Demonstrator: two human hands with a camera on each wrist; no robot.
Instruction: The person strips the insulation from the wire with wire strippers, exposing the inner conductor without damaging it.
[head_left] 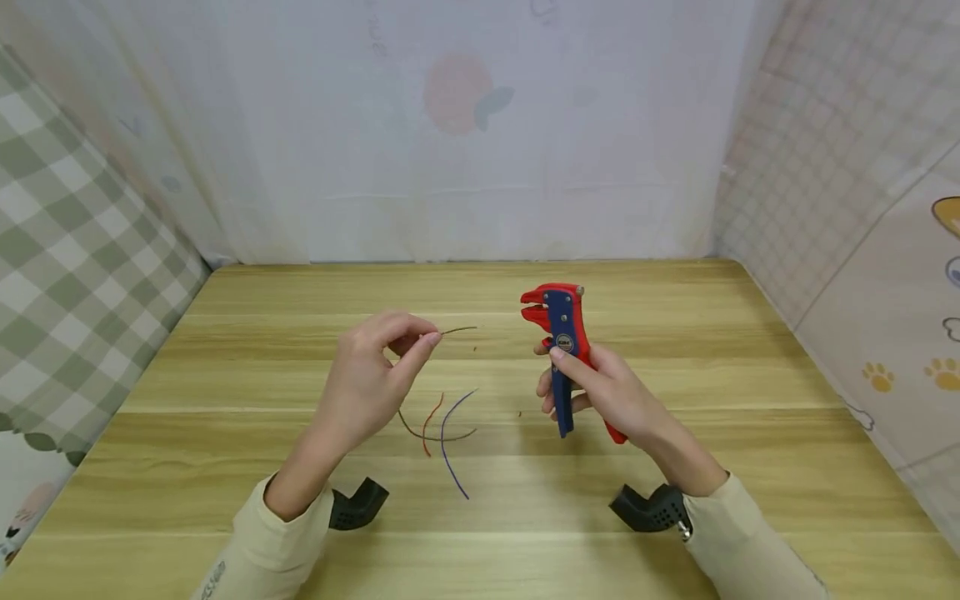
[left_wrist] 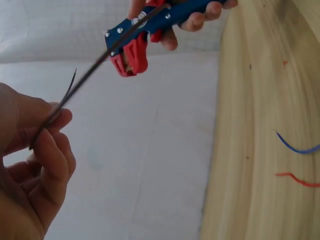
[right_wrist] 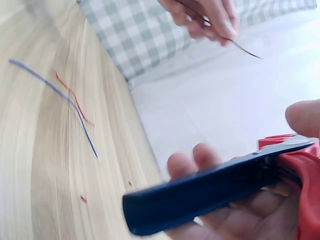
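Note:
Between thumb and fingertips my left hand [head_left: 375,367] pinches a thin brown wire [head_left: 459,329]. A short end points right, and a long tail curves below the hand, passing over the other wires in the head view. My right hand [head_left: 622,396] grips a red and blue wire stripper [head_left: 565,317] by its handles, the nose upright and facing left. Its red jaws stand apart with nothing between them, away from the wire's end. In the right wrist view the stripper's blue handle [right_wrist: 200,200] lies across the fingers. On the table are a red wire [head_left: 425,429] and a blue wire [head_left: 444,446].
A tiny red scrap [head_left: 520,414] and a small dark scrap [right_wrist: 130,183] lie on the wooden table [head_left: 225,350]. Behind it hangs a white curtain [head_left: 600,167], with checked cloth [head_left: 75,208] at left and a patterned sheet [head_left: 862,292] at right.

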